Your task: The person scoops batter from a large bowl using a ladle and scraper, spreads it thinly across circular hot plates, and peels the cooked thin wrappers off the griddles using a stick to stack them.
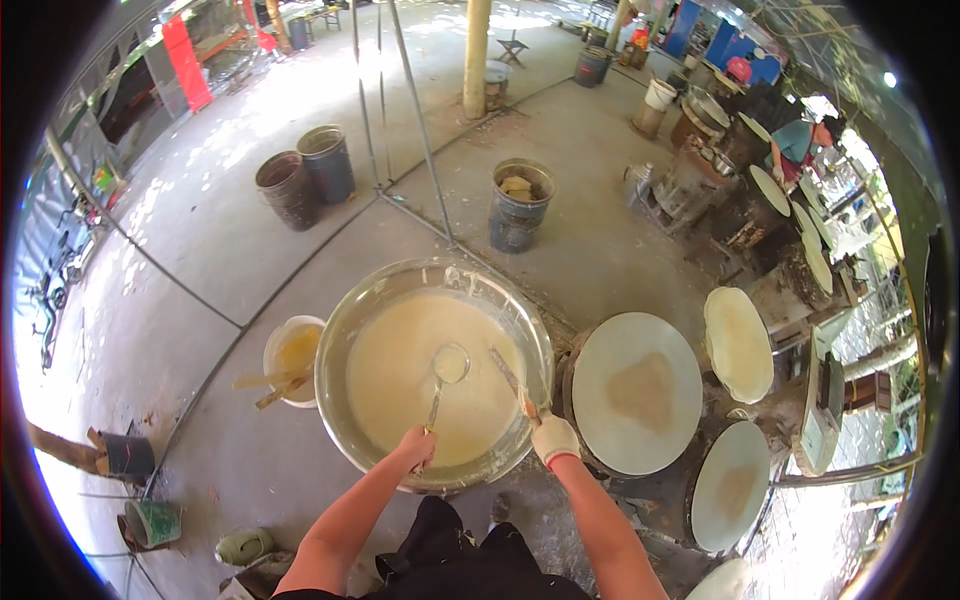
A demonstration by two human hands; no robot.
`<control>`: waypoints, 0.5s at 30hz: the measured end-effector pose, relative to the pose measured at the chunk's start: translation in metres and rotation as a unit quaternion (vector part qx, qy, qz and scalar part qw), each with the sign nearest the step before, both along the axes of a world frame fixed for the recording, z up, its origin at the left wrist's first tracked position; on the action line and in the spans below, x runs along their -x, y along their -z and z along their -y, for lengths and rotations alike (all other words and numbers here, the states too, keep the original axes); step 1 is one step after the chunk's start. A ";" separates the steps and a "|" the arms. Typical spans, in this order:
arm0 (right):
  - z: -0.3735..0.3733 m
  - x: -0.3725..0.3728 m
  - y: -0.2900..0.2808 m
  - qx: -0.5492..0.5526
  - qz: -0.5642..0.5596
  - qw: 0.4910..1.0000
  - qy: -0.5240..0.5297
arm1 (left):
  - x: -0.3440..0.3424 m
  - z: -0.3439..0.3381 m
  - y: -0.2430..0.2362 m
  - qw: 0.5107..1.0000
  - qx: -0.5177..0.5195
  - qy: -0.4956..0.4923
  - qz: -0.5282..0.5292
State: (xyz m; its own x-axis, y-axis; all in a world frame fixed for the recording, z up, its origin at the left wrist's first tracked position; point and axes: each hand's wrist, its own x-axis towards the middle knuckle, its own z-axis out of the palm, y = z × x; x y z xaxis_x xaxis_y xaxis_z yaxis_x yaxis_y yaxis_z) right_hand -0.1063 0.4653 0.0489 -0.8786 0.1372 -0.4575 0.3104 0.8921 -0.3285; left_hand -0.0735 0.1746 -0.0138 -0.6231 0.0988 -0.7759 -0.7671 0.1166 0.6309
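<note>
A wide metal basin [335, 400] of pale, creamy batter [400, 340] stands right in front of me. My left hand [415, 447], bare, is closed round the handle of a ladle [451, 364], whose round bowl is at the batter near the middle. At the basin's right rim, my right hand [556, 440] wears a white glove with a red cuff. It grips a flat wooden spatula [506, 370] that slants over the batter. Beside that hand is a round griddle [600, 420] with a brownish patch on its pale surface.
Another griddle [715, 525] and a thin pale pancake [738, 345] are at the right. A bucket [272, 350] with yellow liquid and wooden sticks stands left of the basin. Drums [520, 215] and metal poles [415, 120] stand ahead. A person [797, 145] works by the far-right griddles.
</note>
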 end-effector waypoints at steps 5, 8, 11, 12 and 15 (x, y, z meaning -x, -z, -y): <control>0.002 0.052 0.040 0.148 0.163 0.975 -0.019 | 0.055 0.002 0.059 0.915 0.319 0.164 -0.183; 0.005 0.039 0.056 0.399 0.173 0.875 0.211 | 0.073 -0.002 0.084 0.910 0.309 0.179 -0.212; 0.050 0.025 0.036 0.317 0.178 0.910 0.201 | 0.076 -0.001 0.078 0.995 -0.045 0.074 0.053; 0.057 0.020 0.035 0.316 0.175 0.910 0.206 | 0.078 -0.005 0.070 0.975 -0.166 0.037 0.140; 0.061 -0.001 0.039 0.459 0.183 0.791 0.362 | 0.078 -0.001 0.004 0.891 -0.397 -0.069 0.209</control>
